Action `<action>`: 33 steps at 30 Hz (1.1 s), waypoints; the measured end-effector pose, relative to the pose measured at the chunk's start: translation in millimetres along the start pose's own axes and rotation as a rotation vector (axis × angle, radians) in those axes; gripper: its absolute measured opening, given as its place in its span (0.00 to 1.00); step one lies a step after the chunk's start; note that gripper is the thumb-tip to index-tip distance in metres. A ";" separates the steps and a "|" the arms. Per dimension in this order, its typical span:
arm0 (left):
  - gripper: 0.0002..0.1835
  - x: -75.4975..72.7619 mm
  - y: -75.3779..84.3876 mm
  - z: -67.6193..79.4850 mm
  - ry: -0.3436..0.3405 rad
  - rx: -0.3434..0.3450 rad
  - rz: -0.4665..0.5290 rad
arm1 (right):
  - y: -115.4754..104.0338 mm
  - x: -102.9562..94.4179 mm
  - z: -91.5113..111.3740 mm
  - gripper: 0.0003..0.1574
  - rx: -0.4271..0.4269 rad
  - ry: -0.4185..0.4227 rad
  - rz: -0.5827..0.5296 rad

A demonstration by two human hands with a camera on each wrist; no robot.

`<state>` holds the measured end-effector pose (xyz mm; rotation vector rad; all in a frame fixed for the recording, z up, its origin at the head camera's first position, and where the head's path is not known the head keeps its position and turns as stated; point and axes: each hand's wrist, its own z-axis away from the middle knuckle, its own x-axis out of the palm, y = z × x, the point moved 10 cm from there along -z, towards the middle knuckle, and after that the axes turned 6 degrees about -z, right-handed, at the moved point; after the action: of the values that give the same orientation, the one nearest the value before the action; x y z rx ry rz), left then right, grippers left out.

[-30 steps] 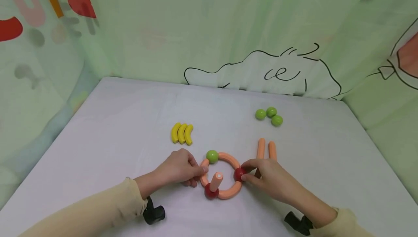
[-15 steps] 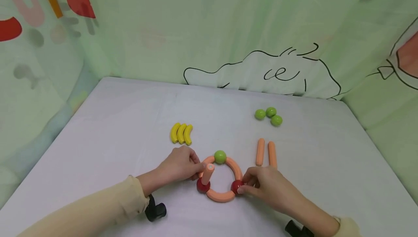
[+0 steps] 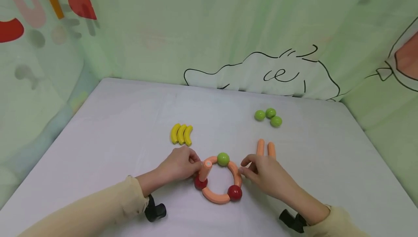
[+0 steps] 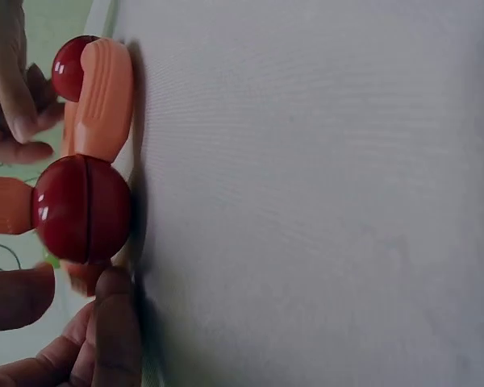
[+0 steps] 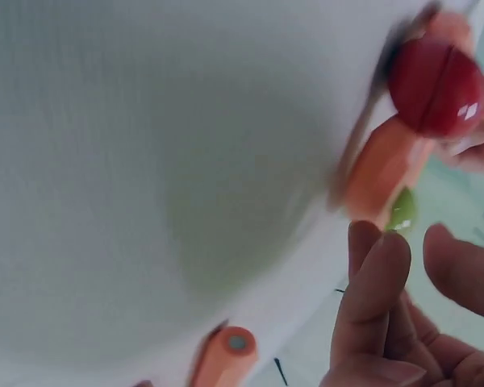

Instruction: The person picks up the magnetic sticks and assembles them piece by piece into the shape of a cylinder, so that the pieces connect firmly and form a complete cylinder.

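Note:
A ring of curved orange rods and balls lies on the table. A green ball (image 3: pixel 223 159) sits at its far side, one red ball (image 3: pixel 200 182) at its left and another red ball (image 3: pixel 234 192) at its near right. From the left ball stands a straight orange rod (image 3: pixel 205 171). My left hand (image 3: pixel 180 163) pinches the left curved orange rod (image 4: pixel 85 278) just beyond that ball; its fingertips partly hide the rod. Beside the right curved orange rod (image 3: pixel 234 173) is my right hand (image 3: pixel 267 175), thumb and fingers parted, with nothing visible between them in the right wrist view.
Beyond the left hand lie several yellow banana-shaped pieces (image 3: pixel 181 134). Green balls (image 3: pixel 270 113) are grouped at the back right. Two straight orange rods (image 3: pixel 260 147) lie behind the right hand, which partly covers them. A printed green curtain (image 3: pixel 147 30) borders the white table (image 3: pixel 130 113).
The ring has turned, its green ball shifting right and its right red ball coming nearer. My right hand has let go of that red ball and moved up along the curved rod.

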<state>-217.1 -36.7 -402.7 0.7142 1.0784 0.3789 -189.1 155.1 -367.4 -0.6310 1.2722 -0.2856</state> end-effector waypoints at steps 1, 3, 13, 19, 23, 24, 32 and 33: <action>0.04 1.2 -1.5 1.2 -0.022 -0.002 -0.003 | 1.3 -0.5 -3.2 0.11 0.015 0.003 -0.006; 0.03 3.8 -4.1 4.6 -0.080 0.002 -0.011 | 2.9 0.6 -8.7 0.13 0.021 -0.005 -0.019; 0.15 14.5 2.8 18.5 -0.263 0.152 -0.059 | 14.8 14.6 -17.3 0.12 0.083 -0.050 -0.080; 0.13 12.5 0.6 18.6 -0.188 0.128 -0.060 | 17.2 18.5 -16.0 0.09 0.106 -0.054 -0.095; 0.11 8.3 -0.6 17.9 -0.154 0.115 -0.049 | 17.6 19.8 -12.6 0.11 0.108 -0.064 -0.096; 0.11 7.0 -0.6 17.7 -0.143 0.113 -0.046 | 18.3 20.0 -11.4 0.11 0.118 -0.067 -0.094; 0.12 -3.9 -1.8 16.9 -0.038 0.107 -0.004 | 18.1 22.8 -3.1 0.12 0.137 -0.100 -0.122; 0.12 -4.4 -2.4 16.7 -0.030 0.099 0.001 | 17.7 23.3 -2.8 0.12 0.135 -0.105 -0.123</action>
<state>-204.2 -46.7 -396.7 0.8065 1.0739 0.3166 -187.5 156.1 -396.7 -0.6022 1.1051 -0.4311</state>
